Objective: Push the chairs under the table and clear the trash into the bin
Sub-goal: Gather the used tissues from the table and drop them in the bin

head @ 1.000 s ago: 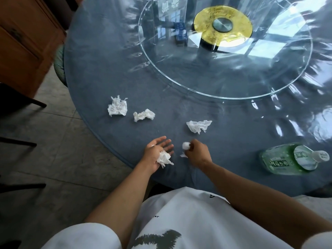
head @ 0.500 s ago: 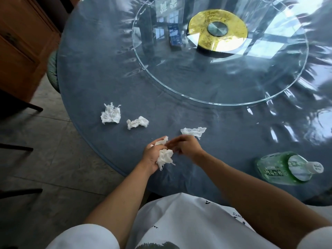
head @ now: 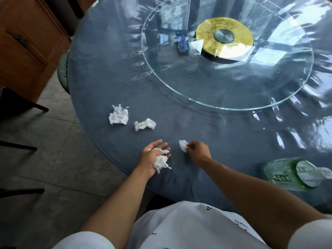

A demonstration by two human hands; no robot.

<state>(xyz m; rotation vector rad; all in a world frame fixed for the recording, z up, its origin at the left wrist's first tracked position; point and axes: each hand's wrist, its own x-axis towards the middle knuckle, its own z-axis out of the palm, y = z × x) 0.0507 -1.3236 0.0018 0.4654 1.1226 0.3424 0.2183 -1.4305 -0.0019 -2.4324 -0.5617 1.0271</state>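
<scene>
The right hand (head: 197, 151) pinches a tissue scrap (head: 183, 145) and should drop it squarely into the flat, tissue-laden left hand (head: 155, 157) just beside it.

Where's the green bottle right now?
In the head view, the green bottle lies on its side at the near right edge of the table, right of the right forearm and well apart from the crumpled tissues.

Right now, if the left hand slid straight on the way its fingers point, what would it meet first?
The left hand, palm up with tissue in it, points right, toward the tissue scrap pinched by the right hand. Probably that scrap, or the right hand; depth is unclear.
</scene>
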